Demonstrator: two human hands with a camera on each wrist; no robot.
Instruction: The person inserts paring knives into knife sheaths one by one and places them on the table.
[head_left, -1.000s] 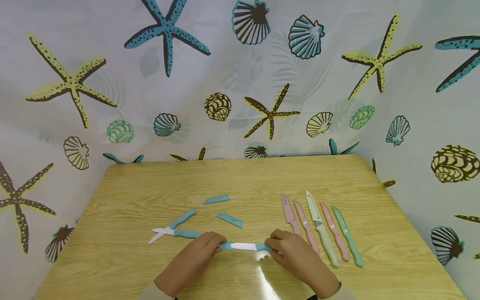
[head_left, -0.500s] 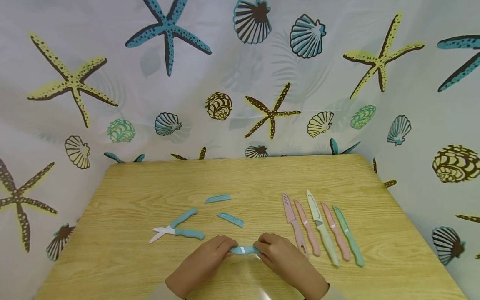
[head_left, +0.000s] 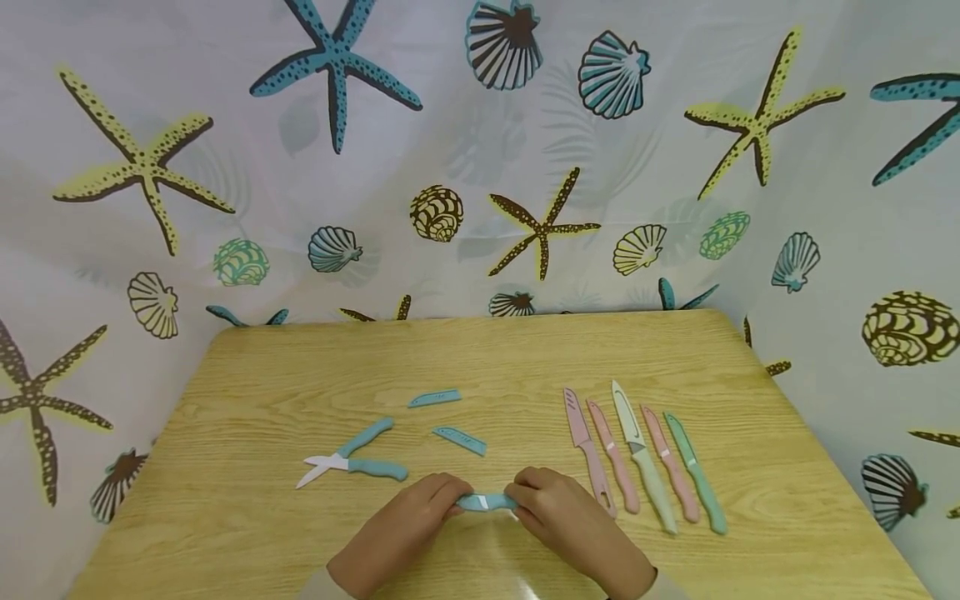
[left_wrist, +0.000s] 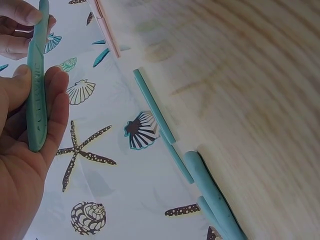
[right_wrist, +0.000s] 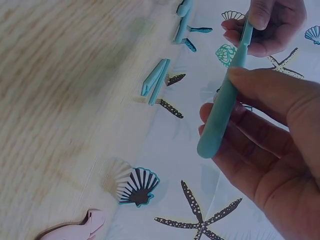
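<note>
Between the two hands, a blue paring knife (right_wrist: 220, 120) is held level over the near part of the table, with its blade inside a matching blue sheath (left_wrist: 36, 100). My left hand (head_left: 422, 510) pinches the sheath between thumb and fingers. The knife's handle is gripped by my right hand (head_left: 557, 507), thumb on one side and fingers on the other. Only a narrow white band shows between sheath and handle in the head view. Left of the hands, two more blue knives lie with bare white blades crossed, one handle (head_left: 366, 437) above the other handle (head_left: 378, 469).
Two loose blue sheaths, a farther one (head_left: 435, 398) and a nearer one (head_left: 460, 440), lie beyond the hands. To the right stand in a row several sheathed knives: pink ones (head_left: 596, 475), a cream one (head_left: 652, 483) and a green one (head_left: 703, 487). A patterned curtain (head_left: 465, 283) encloses the wooden table (head_left: 300, 358).
A second ago the white blade showed between sheath and handle. Both hands have come together, and the sheath now covers the blade. Over the last half second the hands hardly move.
</note>
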